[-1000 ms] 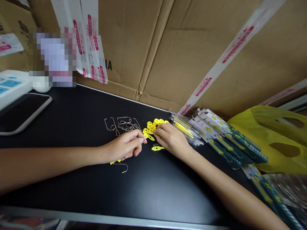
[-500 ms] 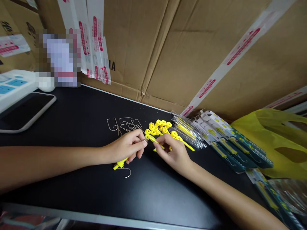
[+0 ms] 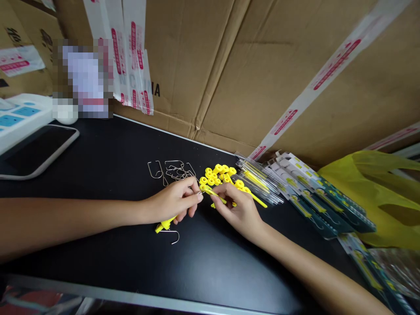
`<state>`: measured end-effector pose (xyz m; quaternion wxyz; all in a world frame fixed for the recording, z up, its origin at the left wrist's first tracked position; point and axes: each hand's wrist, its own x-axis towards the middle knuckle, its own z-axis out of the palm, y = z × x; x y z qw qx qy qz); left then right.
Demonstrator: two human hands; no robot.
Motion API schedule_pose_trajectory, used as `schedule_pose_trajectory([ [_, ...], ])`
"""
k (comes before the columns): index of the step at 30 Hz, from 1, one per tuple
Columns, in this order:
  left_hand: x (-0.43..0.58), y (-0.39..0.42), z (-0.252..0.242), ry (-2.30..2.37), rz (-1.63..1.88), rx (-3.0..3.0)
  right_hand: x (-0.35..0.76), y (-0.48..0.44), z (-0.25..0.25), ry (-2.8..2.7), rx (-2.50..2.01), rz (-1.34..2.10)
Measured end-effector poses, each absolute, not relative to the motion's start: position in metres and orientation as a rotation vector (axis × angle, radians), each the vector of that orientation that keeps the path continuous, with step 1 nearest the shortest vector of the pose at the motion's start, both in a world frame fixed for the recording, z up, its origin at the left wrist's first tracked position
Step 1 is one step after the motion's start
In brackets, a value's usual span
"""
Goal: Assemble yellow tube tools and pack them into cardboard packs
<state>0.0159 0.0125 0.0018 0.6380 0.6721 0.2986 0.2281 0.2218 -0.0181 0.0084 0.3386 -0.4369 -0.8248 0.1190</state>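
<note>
My left hand (image 3: 172, 202) is closed in a pinch on a thin metal wire hook, with a yellow plastic piece (image 3: 165, 225) sticking out below the palm. My right hand (image 3: 238, 208) pinches a long yellow plastic piece (image 3: 212, 193), and its tip meets the left fingertips. Just behind both hands lies a heap of yellow plastic pieces (image 3: 219, 173). A pile of bent wire hooks (image 3: 171, 170) sits behind my left hand. One loose wire hook (image 3: 173, 236) lies on the black table (image 3: 108, 162) under my left wrist.
Clear sleeves with yellow pieces (image 3: 259, 181) and packaged cards (image 3: 315, 192) lie to the right, beside a yellow plastic bag (image 3: 380, 192). A phone (image 3: 36, 151) and a white device (image 3: 19, 116) rest at the far left. Cardboard boxes (image 3: 229, 65) wall the table's back.
My right hand lifted a yellow piece from the heap and brought it toward my left fingertips. A yellow piece now shows under my left palm. The view shifted slightly.
</note>
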Motion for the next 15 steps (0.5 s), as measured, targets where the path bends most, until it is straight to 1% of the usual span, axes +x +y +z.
schedule_pose_trajectory([
  [15, 0.0164, 0.0108, 0.0046, 0.678, 0.522, 1.498, 0.2227, -0.0175, 0.0002, -2.118, -1.103, 0.355],
])
